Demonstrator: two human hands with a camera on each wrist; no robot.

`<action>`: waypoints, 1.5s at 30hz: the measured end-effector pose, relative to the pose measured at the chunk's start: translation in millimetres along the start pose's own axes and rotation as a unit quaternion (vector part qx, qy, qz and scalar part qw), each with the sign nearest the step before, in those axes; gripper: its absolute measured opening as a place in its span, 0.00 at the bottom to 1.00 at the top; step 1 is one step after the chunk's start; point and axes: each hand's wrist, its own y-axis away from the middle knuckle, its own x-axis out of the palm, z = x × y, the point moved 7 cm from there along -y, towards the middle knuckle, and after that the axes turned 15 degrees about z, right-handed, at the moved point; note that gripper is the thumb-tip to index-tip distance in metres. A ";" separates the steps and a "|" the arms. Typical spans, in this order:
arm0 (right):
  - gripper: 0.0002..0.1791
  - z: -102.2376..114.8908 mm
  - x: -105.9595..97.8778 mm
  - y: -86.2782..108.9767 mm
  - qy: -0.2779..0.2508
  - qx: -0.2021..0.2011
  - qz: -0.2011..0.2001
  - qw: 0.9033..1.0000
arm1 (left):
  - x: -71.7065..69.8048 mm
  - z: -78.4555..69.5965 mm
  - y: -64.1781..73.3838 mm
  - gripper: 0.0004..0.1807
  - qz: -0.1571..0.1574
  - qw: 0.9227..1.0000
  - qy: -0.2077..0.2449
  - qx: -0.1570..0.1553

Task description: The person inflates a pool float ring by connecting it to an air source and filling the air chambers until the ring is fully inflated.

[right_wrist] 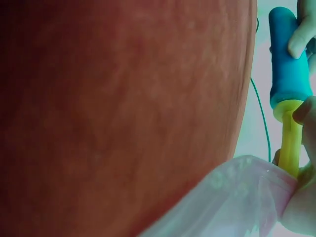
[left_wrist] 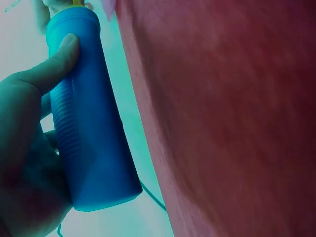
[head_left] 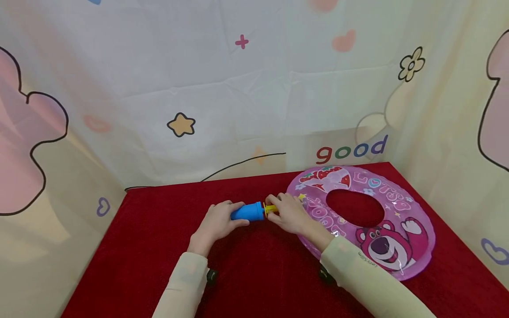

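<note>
A small hand air pump with a blue cylinder [head_left: 248, 212] and a yellow end [head_left: 271, 208] lies sideways between my two hands, over the red cloth. My left hand [head_left: 220, 221] grips the blue cylinder; its thumb lies along the smooth side near the collar in the left wrist view, by a ribbed patch. With fingers and thumb, my right hand [head_left: 289, 213] holds the yellow end, which has a round flange [right_wrist: 285, 109] beside the blue body. Just right of that hand, and partly under its forearm, is a pink-purple swim ring [head_left: 417, 229] printed with a bear.
Dark red cloth [head_left: 159, 247] covers the table. Behind and on both sides hang pale printed curtains [head_left: 214, 101] close to the table's edges. The swim ring takes up the right part of the table.
</note>
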 end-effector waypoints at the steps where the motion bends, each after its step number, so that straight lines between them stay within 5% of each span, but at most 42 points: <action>1: 0.19 -0.5 0.6 -0.3 0.004 0.001 0.003 1.000 | -0.4 2.5 2.2 0.32 -0.001 1.000 0.003 -0.002; 13: 0.19 -7.5 -12.3 -0.2 0.010 -0.025 0.004 1.000 | -21.1 42.9 34.4 0.33 -0.009 1.000 0.019 -0.013; 22: 0.20 -15.1 -24.2 5.9 0.008 -0.021 0.002 1.000 | -29.0 63.3 43.5 0.34 -0.020 0.999 0.016 -0.020; 38: 0.18 4.2 -23.5 -1.7 0.021 -0.004 0.001 1.000 | -21.6 7.6 3.0 0.34 -0.022 1.000 -0.016 0.006; 45: 0.19 6.4 -21.5 0.9 0.026 0.000 0.008 1.000 | -16.2 -10.7 -3.4 0.33 -0.023 0.998 -0.046 0.022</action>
